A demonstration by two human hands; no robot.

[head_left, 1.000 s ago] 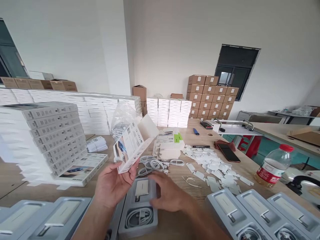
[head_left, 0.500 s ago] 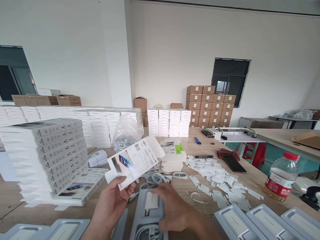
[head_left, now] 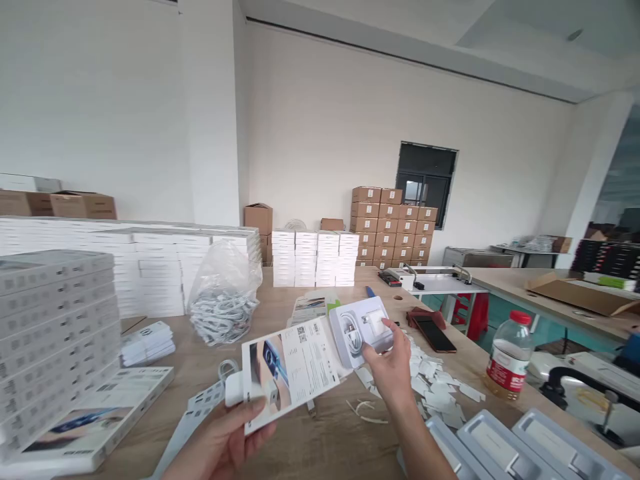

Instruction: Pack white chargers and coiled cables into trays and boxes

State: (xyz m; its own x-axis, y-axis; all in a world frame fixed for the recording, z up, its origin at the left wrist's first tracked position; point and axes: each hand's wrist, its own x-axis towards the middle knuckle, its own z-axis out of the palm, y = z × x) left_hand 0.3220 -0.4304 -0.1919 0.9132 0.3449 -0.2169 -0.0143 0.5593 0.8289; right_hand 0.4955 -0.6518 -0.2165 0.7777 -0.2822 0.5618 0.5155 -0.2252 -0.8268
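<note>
My left hand (head_left: pixel 235 427) grips a flat white printed box (head_left: pixel 295 370) by its near left end, thumb on the face with the phone picture. The box tilts upward to the right, its right end flap open. In my right hand (head_left: pixel 393 367) is a shallow pale-grey plastic tray (head_left: pixel 373 303), pinched at its right side. A coiled white cable (head_left: pixel 353 335) and a white charger block (head_left: pixel 376 323) sit in the tray. The tray's left edge is at the open end of the box; whether any of it is inside, I cannot tell.
Stacked printed boxes (head_left: pixel 60 320) stand at left, near a bag of cables (head_left: pixel 223 313). Loose white card pieces (head_left: pixel 435 380), a phone (head_left: pixel 435 333) and a bottle (head_left: pixel 510 357) lie or stand rightward. More grey trays (head_left: pixel 493 440) are at the lower right.
My right hand has lifted the tray with cable and charger off the table to the box's open end. My left hand still holds the box. The view has turned right.
</note>
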